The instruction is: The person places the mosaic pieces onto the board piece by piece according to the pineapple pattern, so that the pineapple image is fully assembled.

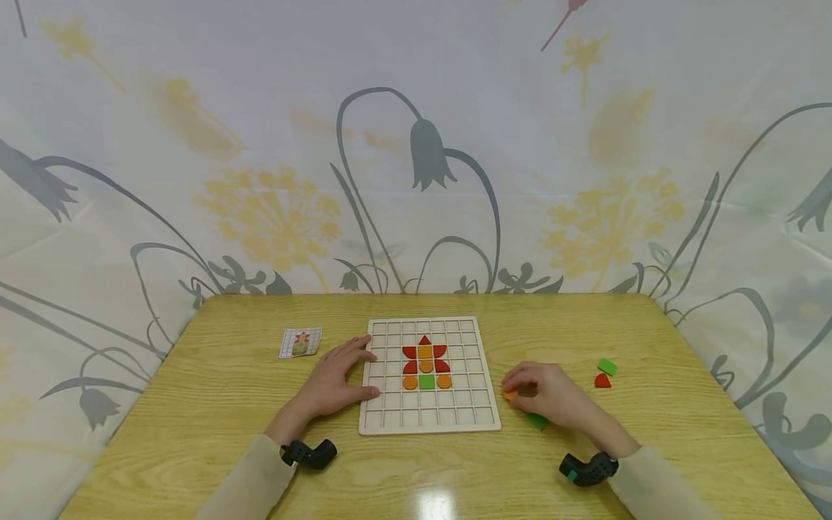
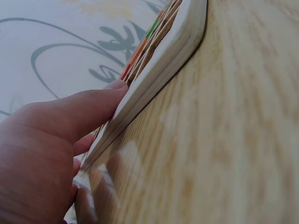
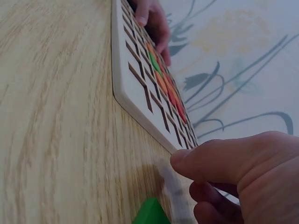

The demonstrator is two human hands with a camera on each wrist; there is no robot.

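Observation:
A square white grid board (image 1: pixel 390 419) lies on the table with red, orange and green tiles set in its cells. At its left edge, my left hand (image 1: pixel 334 379) rests with fingers spread; the thumb (image 2: pixel 105 100) touches the rim in the left wrist view. Just beyond the right edge, my right hand (image 1: pixel 546 390) pinches an orange tile (image 1: pixel 510 395), largely hidden by the fingers. Directly below that hand lies a green tile (image 1: pixel 536 421), its tip also showing in the right wrist view.
A small card with a printed coloured grid pattern (image 1: pixel 301 343) lies to the left of the board. Further right on the table (image 1: pixel 663 433) are a green rectangular tile (image 1: pixel 607 367) and a red tile (image 1: pixel 603 380). A flower-patterned curtain (image 1: pixel 292 144) hangs behind the table.

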